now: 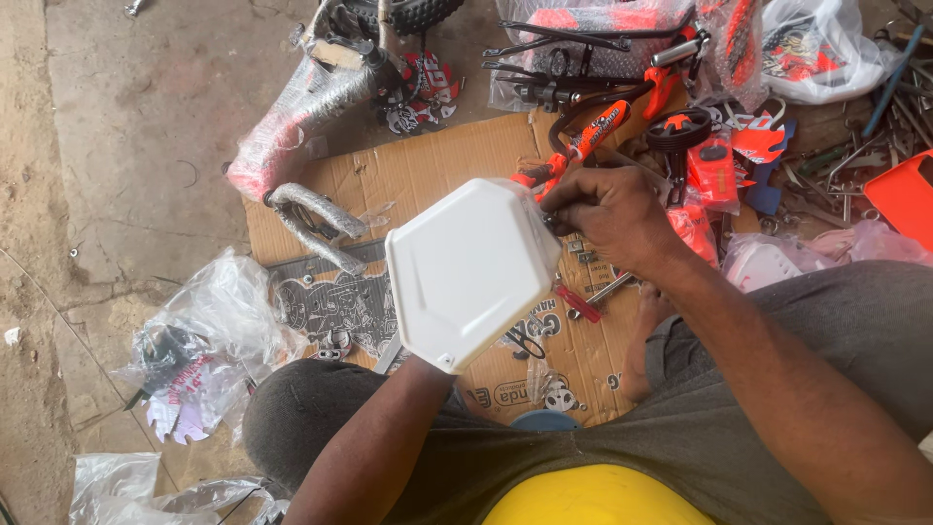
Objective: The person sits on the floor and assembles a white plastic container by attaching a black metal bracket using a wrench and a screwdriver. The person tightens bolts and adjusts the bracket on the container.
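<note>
A: What are the hands doing?

B: The left hand [439, 362] is hidden behind the white hexagonal plate [471, 272], holding it up from below. The right hand [607, 216] is pinched shut on the plate's upper right edge.

A: And around them?

B: Flattened cardboard [428, 175] lies beneath the hands; an orange-handled tool [593, 131] just beyond the right hand; crumpled plastic bags [209, 335] left of the left hand.

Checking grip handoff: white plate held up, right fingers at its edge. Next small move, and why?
Probably hold the white hexagonal plate steady while the right hand finishes at its right edge. The left hand is hidden behind the plate, the right fingertips pinch at the rim, and what they grip is too small to tell.
</note>
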